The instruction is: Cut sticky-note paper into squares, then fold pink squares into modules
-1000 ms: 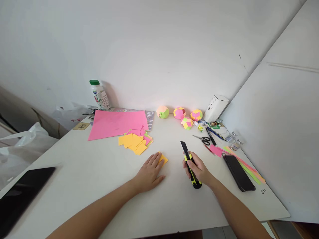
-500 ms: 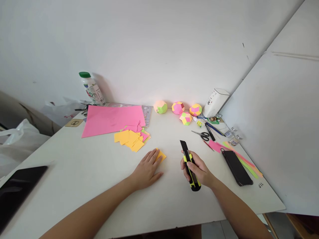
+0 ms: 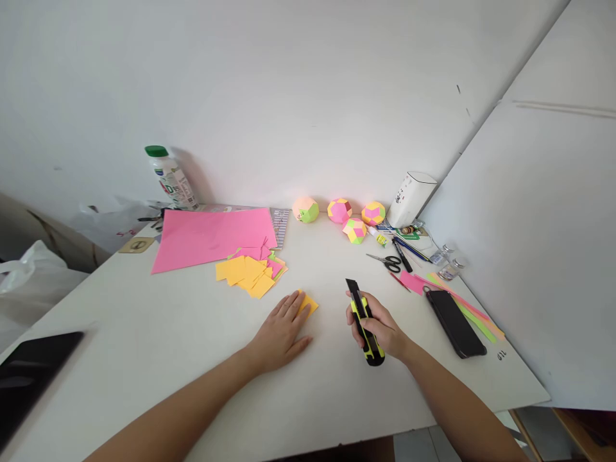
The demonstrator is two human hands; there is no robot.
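My left hand [image 3: 282, 332] lies flat on the white table, fingers stretched over a small orange paper piece [image 3: 310, 304] whose right corner shows past the fingertips. My right hand [image 3: 380, 324] is wrapped round a black and yellow box cutter [image 3: 369, 343], raised to the right of the paper. Its dark blade [image 3: 353, 288] points up and away from me. Beyond my left hand lies a loose pile of orange paper pieces [image 3: 248, 273], with pink and green ones beneath. A large pink sheet [image 3: 216, 237] lies behind that pile.
Several paper balls [image 3: 339, 210] stand by the wall. Scissors [image 3: 387, 262], pens [image 3: 403, 255], a glue tube [image 3: 378, 237], small glass jars [image 3: 451, 269] and a black phone [image 3: 456, 323] lie at right. A bottle [image 3: 172, 183] and a dark tablet [image 3: 33, 372] are at left.
The view has shifted slightly. My left hand stays on the orange paper piece, and my right hand still holds the box cutter in nearly the same pose.
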